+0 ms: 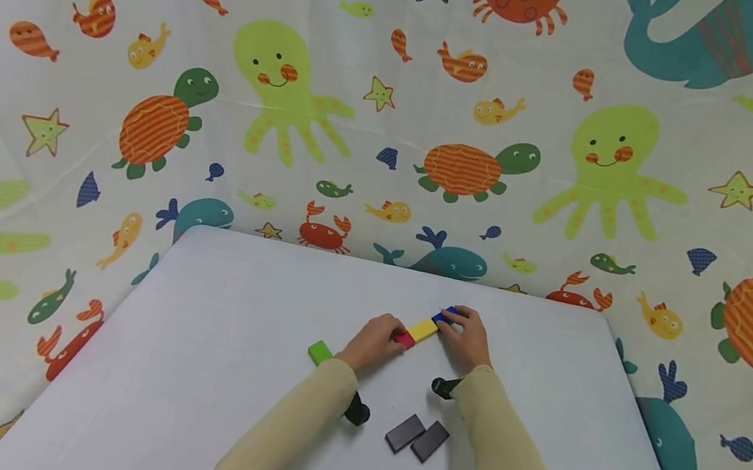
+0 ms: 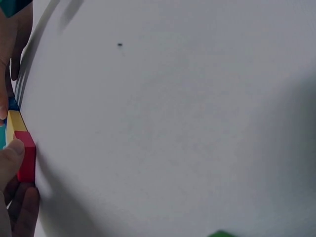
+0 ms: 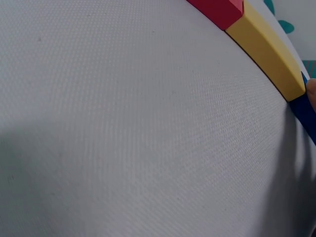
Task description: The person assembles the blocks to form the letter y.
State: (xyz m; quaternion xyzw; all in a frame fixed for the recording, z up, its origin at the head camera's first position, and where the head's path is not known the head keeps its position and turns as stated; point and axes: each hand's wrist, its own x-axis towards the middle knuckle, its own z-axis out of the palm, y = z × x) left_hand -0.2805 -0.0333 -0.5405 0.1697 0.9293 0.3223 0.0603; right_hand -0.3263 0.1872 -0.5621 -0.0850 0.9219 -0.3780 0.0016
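Observation:
A red block (image 1: 405, 340), a yellow block (image 1: 423, 329) and a blue block (image 1: 445, 315) lie end to end in a slanting row on the white table. My left hand (image 1: 372, 341) pinches the red block at the near end; its thumb (image 2: 16, 146) shows on top in the left wrist view. At the far end my right hand (image 1: 468, 340) holds the blue block between thumb and fingers, partly covering it. The yellow block (image 3: 269, 52) sits between them, untouched, meeting the red block (image 3: 222, 11) in the right wrist view.
A green block (image 1: 319, 352) lies left of my left wrist, partly behind the sleeve. Two dark grey blocks (image 1: 405, 434) rest side by side between my forearms. Behind the white table (image 1: 214, 374) hangs a cloth (image 1: 382, 14) printed with sea animals.

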